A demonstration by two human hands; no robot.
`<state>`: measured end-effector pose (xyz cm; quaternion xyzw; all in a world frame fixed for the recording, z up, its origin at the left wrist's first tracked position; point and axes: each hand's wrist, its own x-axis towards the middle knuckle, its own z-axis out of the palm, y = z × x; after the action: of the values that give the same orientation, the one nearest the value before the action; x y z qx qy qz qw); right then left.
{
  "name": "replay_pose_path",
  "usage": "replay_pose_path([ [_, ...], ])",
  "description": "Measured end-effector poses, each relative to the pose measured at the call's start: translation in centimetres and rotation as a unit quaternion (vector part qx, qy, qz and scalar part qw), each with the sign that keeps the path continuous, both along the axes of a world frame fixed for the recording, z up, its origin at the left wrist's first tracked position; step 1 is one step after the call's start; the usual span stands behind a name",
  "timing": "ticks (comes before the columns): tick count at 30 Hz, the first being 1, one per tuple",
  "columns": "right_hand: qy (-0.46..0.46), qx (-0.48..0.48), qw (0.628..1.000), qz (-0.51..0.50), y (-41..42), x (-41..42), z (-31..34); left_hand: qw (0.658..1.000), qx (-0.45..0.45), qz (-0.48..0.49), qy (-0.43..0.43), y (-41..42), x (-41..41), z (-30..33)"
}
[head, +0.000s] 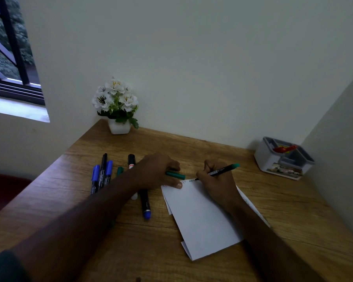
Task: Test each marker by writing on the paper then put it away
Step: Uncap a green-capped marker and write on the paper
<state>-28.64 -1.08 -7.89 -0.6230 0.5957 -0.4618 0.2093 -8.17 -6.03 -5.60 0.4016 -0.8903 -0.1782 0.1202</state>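
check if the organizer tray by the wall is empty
No. The grey organizer tray at the desk's far right corner already has a red item lying in a top compartment.

The room is dim and a bit grey. Light comes in from the window [10, 58] on the left and makes a pale bright patch on its sill and along the left edge of the desk [55, 174]. The arms look very dark, almost like shadows. The paper [200, 216] is the brightest thing on the desk. Walls lean and bend near the edges. The near corners are blurry. The writing on the paper is too small to read.
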Motion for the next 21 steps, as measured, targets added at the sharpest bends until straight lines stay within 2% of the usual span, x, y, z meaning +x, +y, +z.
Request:
replay_pose_path([
  [21, -0.008, -0.001, 1.0, -0.011, -0.12, -0.06, 0.04, 1.0, 0.008, 0.002, 0.011, 0.01, 0.01, -0.08],
])
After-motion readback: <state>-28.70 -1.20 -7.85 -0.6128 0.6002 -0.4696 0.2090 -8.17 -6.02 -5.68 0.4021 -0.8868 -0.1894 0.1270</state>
